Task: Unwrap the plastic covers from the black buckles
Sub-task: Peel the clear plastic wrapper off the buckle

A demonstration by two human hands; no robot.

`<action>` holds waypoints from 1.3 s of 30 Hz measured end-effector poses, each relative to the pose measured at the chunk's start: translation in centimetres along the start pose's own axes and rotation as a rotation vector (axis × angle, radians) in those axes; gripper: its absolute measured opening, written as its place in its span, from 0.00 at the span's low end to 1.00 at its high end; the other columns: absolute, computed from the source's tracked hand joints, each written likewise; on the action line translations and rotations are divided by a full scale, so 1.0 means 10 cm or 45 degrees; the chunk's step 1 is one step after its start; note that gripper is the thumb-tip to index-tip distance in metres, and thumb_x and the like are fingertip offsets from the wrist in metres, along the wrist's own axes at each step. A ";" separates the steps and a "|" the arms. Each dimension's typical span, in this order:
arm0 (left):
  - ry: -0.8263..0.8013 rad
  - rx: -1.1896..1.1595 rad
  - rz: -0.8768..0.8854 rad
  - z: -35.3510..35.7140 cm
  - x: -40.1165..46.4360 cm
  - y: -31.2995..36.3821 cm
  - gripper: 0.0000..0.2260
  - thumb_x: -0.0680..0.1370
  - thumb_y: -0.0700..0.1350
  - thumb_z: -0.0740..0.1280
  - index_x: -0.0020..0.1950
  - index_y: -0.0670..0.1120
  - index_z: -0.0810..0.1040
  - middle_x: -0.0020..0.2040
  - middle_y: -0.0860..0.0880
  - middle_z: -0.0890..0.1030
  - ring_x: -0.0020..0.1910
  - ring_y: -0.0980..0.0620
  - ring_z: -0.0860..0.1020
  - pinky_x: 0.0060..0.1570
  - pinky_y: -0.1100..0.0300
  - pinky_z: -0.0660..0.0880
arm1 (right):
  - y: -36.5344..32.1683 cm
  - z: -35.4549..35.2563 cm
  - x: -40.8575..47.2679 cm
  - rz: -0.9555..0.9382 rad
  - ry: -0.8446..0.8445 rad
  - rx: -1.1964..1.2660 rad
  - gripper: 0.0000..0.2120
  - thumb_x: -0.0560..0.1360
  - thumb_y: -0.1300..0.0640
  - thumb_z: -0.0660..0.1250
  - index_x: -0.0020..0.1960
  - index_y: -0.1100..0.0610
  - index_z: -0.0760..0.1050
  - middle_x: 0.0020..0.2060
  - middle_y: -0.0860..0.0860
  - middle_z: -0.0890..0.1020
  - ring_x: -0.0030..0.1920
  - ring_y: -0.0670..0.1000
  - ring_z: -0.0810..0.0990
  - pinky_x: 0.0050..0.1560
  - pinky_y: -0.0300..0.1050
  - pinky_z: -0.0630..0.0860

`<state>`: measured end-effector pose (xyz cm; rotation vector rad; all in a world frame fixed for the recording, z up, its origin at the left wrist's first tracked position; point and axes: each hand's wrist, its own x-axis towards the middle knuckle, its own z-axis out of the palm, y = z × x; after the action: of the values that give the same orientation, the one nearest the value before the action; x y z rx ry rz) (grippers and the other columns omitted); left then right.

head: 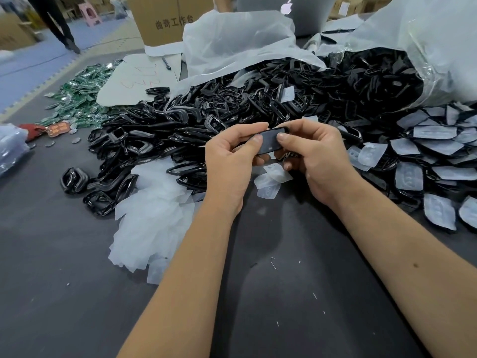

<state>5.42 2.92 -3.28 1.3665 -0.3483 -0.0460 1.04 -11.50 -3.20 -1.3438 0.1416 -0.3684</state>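
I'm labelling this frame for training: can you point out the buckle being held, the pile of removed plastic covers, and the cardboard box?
held buckle (271,143), head view, on its flat black face between both thumbs.
pile of removed plastic covers (152,218), head view, middle of the white heap.
cardboard box (165,19), head view, printed front wall.

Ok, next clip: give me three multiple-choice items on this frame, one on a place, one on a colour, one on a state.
1. Where does the pile of peeled plastic covers lie?
A. Left of the hands
B. Inside the cardboard box
C. On the laptop

2. What colour is the buckle being held?
A. Green
B. Black
C. Red

3. How is the buckle held?
A. Left hand alone
B. Resting on the table
C. Both hands

Answers: 1 A, the covers sit beside the left forearm. 2 B, it is glossy black. 3 C, the left hand and right hand both pinch it above the table.
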 end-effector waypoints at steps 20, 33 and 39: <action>-0.010 -0.005 -0.008 -0.02 0.02 -0.03 0.10 0.77 0.28 0.70 0.49 0.42 0.86 0.41 0.48 0.85 0.40 0.52 0.84 0.38 0.62 0.80 | 0.05 0.06 -0.01 -0.109 0.052 -0.122 0.02 0.79 0.66 0.71 0.48 0.65 0.82 0.32 0.53 0.84 0.29 0.49 0.82 0.31 0.40 0.79; 0.030 0.019 -0.036 -0.05 0.03 0.00 0.10 0.76 0.29 0.71 0.51 0.42 0.86 0.36 0.50 0.84 0.30 0.56 0.78 0.34 0.66 0.76 | 0.07 0.11 -0.06 -0.300 0.124 -0.550 0.09 0.82 0.64 0.65 0.56 0.57 0.83 0.30 0.52 0.83 0.25 0.50 0.80 0.26 0.42 0.75; 0.098 -0.064 -0.128 -0.06 0.05 0.03 0.10 0.76 0.30 0.71 0.50 0.43 0.86 0.32 0.50 0.81 0.29 0.56 0.76 0.36 0.65 0.76 | 0.04 0.12 -0.09 -0.407 0.160 -0.586 0.15 0.81 0.66 0.57 0.63 0.56 0.77 0.39 0.55 0.83 0.31 0.61 0.80 0.28 0.54 0.79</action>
<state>6.02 3.48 -2.99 1.3317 -0.2126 -0.0848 0.67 -10.08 -3.40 -1.8043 0.1198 -0.7219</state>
